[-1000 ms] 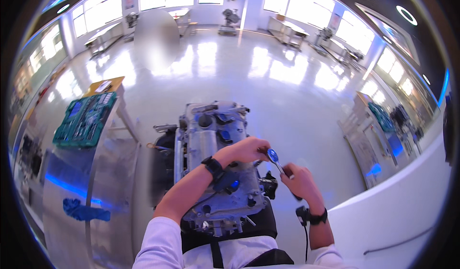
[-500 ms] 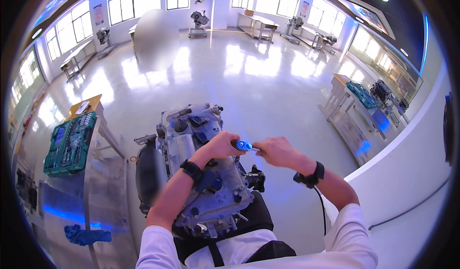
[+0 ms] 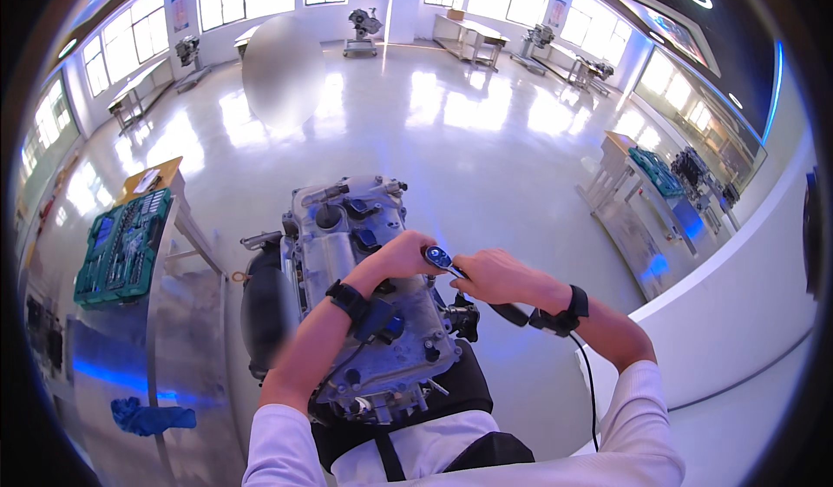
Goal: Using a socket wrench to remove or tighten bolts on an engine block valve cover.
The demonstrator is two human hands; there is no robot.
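Note:
A ratchet wrench (image 3: 441, 259) is held between my two hands, above the far right side of the engine. My left hand (image 3: 406, 254) is closed at its round head; whatever is below the head is hidden by the fingers. My right hand (image 3: 493, 276) wraps around the handle, whose dark end sticks out past the wrist side. Under my left forearm lies the engine (image 3: 406, 348) with its grey metal valve cover up, carrying ignition coils and a round oil cap (image 3: 329, 217).
To the left stands a metal workbench (image 3: 195, 331) with an open green socket set (image 3: 123, 248) and a blue cloth (image 3: 152, 417). Another bench (image 3: 638, 227) at the right holds a second tool case (image 3: 655, 172). A white wall runs along my right. A blurred shape (image 3: 283, 75) stands farther off.
The ratchet's handle has swung, so its dark end now shows beside my right wrist. My right hand has turned with it, and the head has tilted slightly. My left hand stays at the head.

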